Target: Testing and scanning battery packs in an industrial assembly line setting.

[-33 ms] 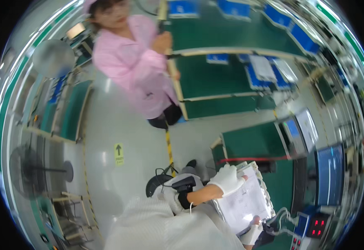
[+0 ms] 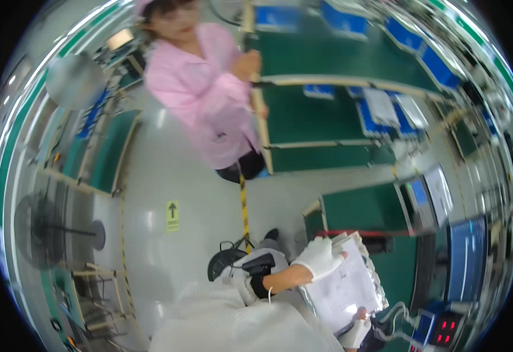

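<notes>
We clamp L hand (image 2: 321,260) on far edge, R hand (image 2: 357,331) on near edge of paper-topped pack (image 2: 341,290), prob. for balance.

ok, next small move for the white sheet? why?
I'd probably shift the white sheet right, toward the green bench: the left hand touches its upper part, the right hand its lower edge, and bench surface shows alongside.

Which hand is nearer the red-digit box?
Right. The right hand, low on the white sheet, is left of the box; the left hand is farther, at the sheet's upper left.
</notes>
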Demonstrator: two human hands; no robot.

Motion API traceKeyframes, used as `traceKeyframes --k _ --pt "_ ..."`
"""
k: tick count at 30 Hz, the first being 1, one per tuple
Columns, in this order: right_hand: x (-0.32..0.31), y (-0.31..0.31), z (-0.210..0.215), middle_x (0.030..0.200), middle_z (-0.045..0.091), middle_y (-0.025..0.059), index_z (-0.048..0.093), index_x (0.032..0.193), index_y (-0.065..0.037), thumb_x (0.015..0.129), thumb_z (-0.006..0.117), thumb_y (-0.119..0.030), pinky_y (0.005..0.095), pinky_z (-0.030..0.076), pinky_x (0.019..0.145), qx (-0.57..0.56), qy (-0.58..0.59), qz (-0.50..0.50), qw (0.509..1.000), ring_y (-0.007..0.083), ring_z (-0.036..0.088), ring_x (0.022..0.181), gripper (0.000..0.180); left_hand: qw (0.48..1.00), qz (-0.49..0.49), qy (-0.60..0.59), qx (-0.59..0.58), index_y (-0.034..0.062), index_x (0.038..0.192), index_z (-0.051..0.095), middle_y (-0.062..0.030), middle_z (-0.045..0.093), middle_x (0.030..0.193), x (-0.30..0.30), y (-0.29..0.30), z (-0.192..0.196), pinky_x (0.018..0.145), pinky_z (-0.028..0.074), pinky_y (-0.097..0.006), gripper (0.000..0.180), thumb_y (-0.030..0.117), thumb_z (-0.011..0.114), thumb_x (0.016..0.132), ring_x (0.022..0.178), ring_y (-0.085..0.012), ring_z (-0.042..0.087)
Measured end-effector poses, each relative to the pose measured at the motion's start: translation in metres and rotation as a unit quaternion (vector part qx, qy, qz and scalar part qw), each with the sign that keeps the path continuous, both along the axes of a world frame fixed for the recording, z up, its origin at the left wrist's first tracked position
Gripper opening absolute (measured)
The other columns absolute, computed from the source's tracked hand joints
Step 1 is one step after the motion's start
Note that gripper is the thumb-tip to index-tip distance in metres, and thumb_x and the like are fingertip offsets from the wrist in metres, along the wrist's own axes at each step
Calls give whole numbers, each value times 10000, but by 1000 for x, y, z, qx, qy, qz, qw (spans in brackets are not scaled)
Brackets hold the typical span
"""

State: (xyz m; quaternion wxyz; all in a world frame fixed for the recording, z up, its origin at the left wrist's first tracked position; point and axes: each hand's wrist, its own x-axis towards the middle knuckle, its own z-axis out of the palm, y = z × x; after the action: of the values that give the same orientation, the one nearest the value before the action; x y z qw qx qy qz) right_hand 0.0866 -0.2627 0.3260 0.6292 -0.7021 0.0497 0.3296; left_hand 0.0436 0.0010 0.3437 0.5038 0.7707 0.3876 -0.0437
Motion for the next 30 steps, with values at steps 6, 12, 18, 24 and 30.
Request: traceKeyframes --k 6,12,18,24,30 --pt "-17 106 8 570 485 5 614 847 -24 920 565 -248 253 320 414 -72 -53 154 984 95 414 449 240 974 225 20 -35 -56 1120 561 -300 530 1152 -125 54 -7 926 429 -435 598 466 558 829 1069 -437 538" --pt "-54 242 -4 527 448 -29 625 895 -14 915 579 -254 249 284 372 -78 -94 357 926 82 380 407 245 915 395 -3 -79 -76 1088 577 -297 573 1114 -237 121 -40 917 444 -420 635 496 545 816 1062 -430 555" --pt "-125 402 -22 828 637 117 620 1075 21 906 522 -228 343 475 688 -153 -255 560 773 206 593 777 317 839 538 -42 -75 -79 1125 576 -287 615 1056 -347 209 -69 872 468 -412 597 424 600 804 1035 -404 590" --pt "-216 531 -20 957 665 127 611 1077 49 894 577 -400 352 476 765 -83 -178 666 719 220 613 853 486 710 691 -103 -87 -123 1127 559 -248 644 995 -447 241 -63 794 496 -350 564 321 661 795 918 -303 645" --pt "-313 634 -27 865 680 183 659 995 25 863 596 -452 365 487 737 -55 -170 778 603 274 651 816 499 581 804 -120 -31 -138 1104 535 -167 627 956 -522 253 -55 713 487 -299 448 223 627 854 815 -200 602"
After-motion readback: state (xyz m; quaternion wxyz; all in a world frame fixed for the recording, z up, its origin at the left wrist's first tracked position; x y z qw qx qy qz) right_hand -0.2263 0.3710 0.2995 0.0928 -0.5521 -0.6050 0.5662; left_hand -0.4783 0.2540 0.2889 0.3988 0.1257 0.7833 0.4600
